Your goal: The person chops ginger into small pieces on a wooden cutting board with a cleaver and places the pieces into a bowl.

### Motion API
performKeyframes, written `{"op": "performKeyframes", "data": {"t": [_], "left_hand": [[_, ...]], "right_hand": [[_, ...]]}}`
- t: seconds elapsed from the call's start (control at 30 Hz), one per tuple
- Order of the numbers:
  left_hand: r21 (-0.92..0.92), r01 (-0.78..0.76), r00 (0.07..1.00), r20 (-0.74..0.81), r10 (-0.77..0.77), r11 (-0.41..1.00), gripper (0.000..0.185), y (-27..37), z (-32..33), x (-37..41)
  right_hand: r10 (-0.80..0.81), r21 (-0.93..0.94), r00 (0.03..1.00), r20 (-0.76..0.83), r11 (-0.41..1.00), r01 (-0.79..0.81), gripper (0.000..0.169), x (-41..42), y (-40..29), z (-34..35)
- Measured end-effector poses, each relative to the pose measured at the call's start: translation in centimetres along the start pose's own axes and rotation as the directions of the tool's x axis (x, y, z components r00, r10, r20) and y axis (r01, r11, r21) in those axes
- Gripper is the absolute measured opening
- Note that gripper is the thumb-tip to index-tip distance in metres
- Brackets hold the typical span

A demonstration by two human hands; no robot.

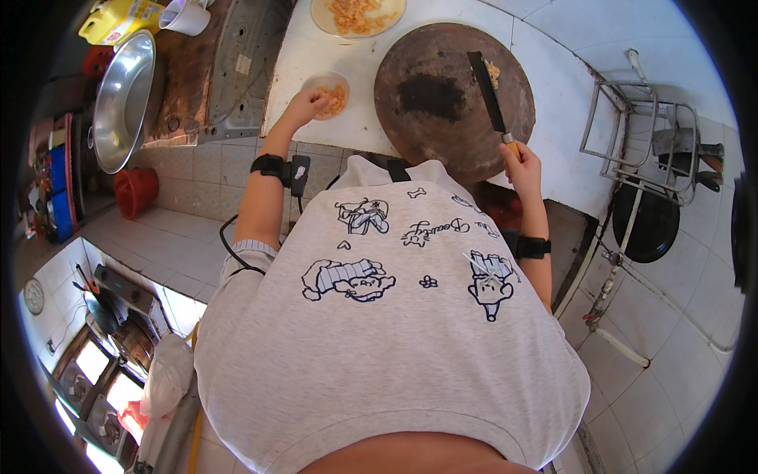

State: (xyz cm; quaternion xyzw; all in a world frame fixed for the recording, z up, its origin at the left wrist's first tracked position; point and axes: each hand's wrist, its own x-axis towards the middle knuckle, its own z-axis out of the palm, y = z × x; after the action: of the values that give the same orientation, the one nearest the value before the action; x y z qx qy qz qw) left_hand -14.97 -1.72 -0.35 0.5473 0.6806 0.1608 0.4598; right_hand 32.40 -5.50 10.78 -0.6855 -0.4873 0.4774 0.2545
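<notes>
My left hand (308, 106) reaches into a small white bowl (324, 79) that holds orange food pieces (336, 101); whether its bent fingers grip a piece cannot be made out. With my right hand (523, 169) I hold the yellow handle of a kitchen knife (489, 92), a cleaver by its shape. The dark blade lies across the right part of a round, dark-stained wooden chopping board (426, 139). A little pile of chopped food (493, 73) sits against the blade's far right side. Beyond the bowl, a plate (323, 26) carries more orange pieces.
A large steel basin (124, 103) stands on the wooden surface at the left, near a yellow jug (118, 21) and a white cup (188, 18). On the right wall hangs a metal rack (645, 142) with knives, a black pan (645, 222) below it. A red bucket (136, 191) is on the floor.
</notes>
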Motion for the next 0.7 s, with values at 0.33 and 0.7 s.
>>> {"op": "performKeyframes", "data": {"t": [0.33,0.7], "left_hand": [[-0.697,0.081,0.996,0.032,-0.082,0.712,0.019,0.1,-1.1,-1.5],[-0.338,-0.146,0.987,-0.116,0.113,0.93,0.023,2.8,1.5,1.0]], "right_hand": [[-0.006,-0.065,0.999,0.038,0.998,0.009,0.029,0.1,-0.8,1.3],[0.044,-0.147,0.997,0.059,0.989,-0.035,0.034,-1.1,-0.2,2.2]]}}
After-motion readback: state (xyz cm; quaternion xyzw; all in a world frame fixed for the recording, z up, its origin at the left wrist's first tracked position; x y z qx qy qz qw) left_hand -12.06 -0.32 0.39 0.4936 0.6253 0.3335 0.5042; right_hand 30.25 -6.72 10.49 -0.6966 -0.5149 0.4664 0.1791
